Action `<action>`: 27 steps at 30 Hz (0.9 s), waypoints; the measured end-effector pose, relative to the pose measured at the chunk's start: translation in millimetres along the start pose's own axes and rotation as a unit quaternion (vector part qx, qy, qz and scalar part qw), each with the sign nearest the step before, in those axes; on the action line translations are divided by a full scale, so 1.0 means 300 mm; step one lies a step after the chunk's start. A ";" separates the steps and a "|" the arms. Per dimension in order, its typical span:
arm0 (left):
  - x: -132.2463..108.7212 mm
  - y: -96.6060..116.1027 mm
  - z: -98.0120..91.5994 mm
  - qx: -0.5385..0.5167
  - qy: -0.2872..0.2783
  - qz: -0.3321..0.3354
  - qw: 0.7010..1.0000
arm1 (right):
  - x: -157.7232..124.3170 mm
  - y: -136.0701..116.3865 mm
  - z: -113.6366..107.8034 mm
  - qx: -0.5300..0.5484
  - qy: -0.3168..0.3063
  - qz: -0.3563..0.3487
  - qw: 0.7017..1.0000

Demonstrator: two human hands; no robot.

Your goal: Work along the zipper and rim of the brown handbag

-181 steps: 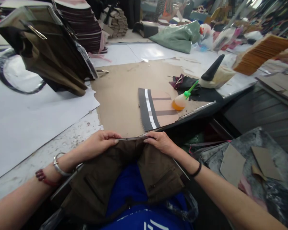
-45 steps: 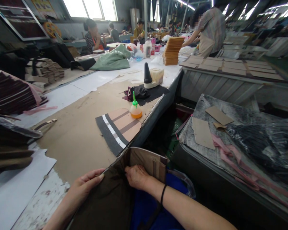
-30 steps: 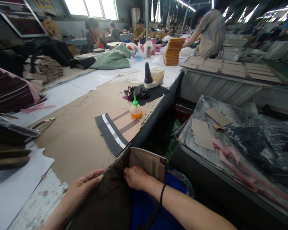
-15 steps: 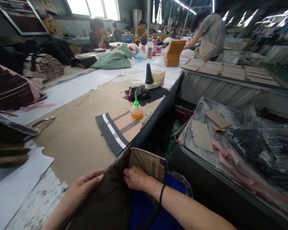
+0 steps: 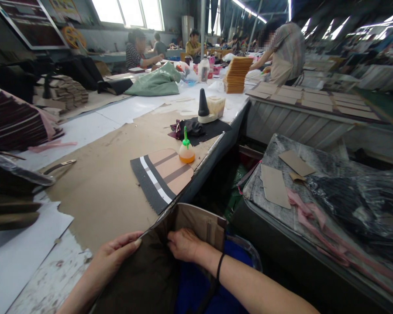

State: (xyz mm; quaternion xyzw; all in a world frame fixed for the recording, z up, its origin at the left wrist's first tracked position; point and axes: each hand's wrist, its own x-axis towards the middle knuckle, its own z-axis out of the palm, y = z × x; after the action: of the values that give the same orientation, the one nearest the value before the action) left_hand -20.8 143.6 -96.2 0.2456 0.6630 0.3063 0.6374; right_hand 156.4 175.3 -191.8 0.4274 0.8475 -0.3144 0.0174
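Note:
A dark brown fabric bag piece (image 5: 140,270) lies over my lap at the table's front edge, its lighter brown lining (image 5: 194,218) turned up on the far side. My left hand (image 5: 119,250) pinches its upper left edge between thumb and fingers. Inside the fold, my right hand (image 5: 185,244) is closed on the fabric; its fingertips are partly hidden. Just beyond them on the table lies a tan panel with brown stripes (image 5: 170,168) and a dark mesh band (image 5: 150,185). A squeeze bottle with a green nozzle (image 5: 186,152) and orange liquid stands at the panel's far corner.
Farther back are a black cone-topped container (image 5: 203,107), dark cloth scraps (image 5: 196,127) and a stack of orange pieces (image 5: 238,75). Scissors or a similar handled tool (image 5: 60,165) lie left. A grey-topped box (image 5: 271,152) stands right. Several people work beyond.
My hands and the fabric stay almost still. In the background, a seated person at the left has lowered a hand from the head toward the table.

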 end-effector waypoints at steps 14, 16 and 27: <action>-0.035 0.014 0.018 0.007 0.013 0.049 0.999 | -0.168 -0.095 -0.182 0.087 -0.231 0.021 0.969; -0.039 0.015 0.023 -0.006 0.011 0.044 0.999 | -0.203 -0.092 -0.272 0.127 -0.138 -0.038 0.981; -0.018 -0.007 0.005 0.006 -0.009 0.067 0.998 | 0.034 0.026 -0.385 0.035 0.056 -0.033 0.997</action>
State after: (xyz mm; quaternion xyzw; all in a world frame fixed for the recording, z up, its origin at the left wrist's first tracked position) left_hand -18.8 138.3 -94.0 0.2960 0.6408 0.3424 0.6201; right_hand 183.2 249.2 -106.3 0.4160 0.8494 -0.3200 -0.0552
